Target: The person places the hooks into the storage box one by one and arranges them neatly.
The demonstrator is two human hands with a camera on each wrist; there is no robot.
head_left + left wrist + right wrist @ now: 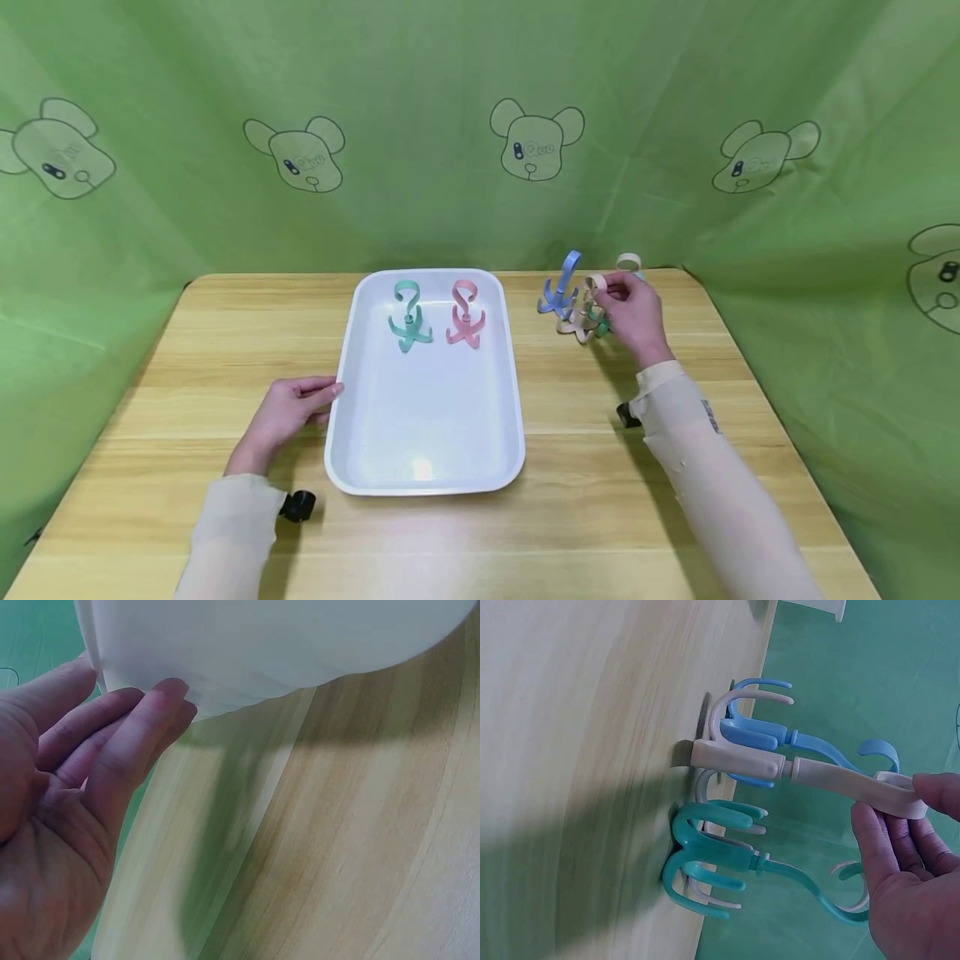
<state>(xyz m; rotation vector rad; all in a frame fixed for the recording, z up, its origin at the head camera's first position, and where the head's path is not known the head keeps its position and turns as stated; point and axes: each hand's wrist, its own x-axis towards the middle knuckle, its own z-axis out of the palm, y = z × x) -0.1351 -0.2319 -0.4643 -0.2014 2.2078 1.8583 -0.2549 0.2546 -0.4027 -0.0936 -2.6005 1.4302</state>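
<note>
Crowding beige hook (817,774): blue hook (771,732)

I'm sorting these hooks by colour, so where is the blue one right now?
In the head view, the blue hook stands on the table right of the tray, just left of the beige hook in the right hand.

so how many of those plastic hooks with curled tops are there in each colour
Green plastic curled-top hooks: 2
Pale beige plastic curled-top hooks: 2, one partly hidden
Blue plastic curled-top hook: 1
Pink plastic curled-top hook: 1
Total in view: 6
</note>
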